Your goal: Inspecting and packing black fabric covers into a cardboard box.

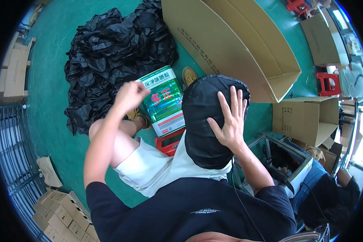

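Observation:
An oval, cushion-like piece covered in black cloth rests on my right thigh, its edge slightly puckered. My right hand lies flat on its upper right part, fingers spread. My left hand is raised over the top left corner of a green and white metal can, its fingers curled together. Whatever those fingers may hold is hidden. The can stands between my legs, on or against a red stool. Beyond it, to the left, a large heap of crumpled black cloth lies on the green floor.
A long open cardboard box stands at the far right, near my shoe. Another open carton and a metal frame are at my right, with another person close by. Stacked cartons stand at the lower left.

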A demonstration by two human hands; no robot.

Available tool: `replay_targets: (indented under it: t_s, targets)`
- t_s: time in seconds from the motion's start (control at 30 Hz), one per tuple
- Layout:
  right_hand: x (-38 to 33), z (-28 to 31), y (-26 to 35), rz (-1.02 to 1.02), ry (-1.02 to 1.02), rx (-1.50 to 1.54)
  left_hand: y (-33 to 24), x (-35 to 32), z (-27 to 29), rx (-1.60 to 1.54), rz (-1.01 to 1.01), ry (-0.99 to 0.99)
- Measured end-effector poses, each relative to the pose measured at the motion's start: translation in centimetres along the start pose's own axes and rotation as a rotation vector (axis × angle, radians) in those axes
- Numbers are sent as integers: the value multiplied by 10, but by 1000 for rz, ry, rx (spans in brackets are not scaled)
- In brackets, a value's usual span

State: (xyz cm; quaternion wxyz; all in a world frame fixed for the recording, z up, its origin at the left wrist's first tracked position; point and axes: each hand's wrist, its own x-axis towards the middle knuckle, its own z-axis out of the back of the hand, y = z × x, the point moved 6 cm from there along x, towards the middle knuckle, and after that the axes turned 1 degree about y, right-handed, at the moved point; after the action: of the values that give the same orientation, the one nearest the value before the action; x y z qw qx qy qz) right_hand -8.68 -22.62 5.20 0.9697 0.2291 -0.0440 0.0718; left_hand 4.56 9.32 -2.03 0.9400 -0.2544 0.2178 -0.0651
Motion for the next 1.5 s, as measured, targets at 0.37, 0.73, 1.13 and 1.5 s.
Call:
replay_targets:
  t_s: [0.37,0.73,1.13,1.5]
  targets:
    - [13,1,2,-46,0,-14,182,162,4,645,177,23]
    - [17,-1,-11,-116,-18,-52,202,274,-45,572,93,214]
    - [17,0,-14,-116,-38,-30,223,290,-24,579,161,67]
    - [15,-2,-11,-90,-21,-6,219,265,-15,681,234,28]
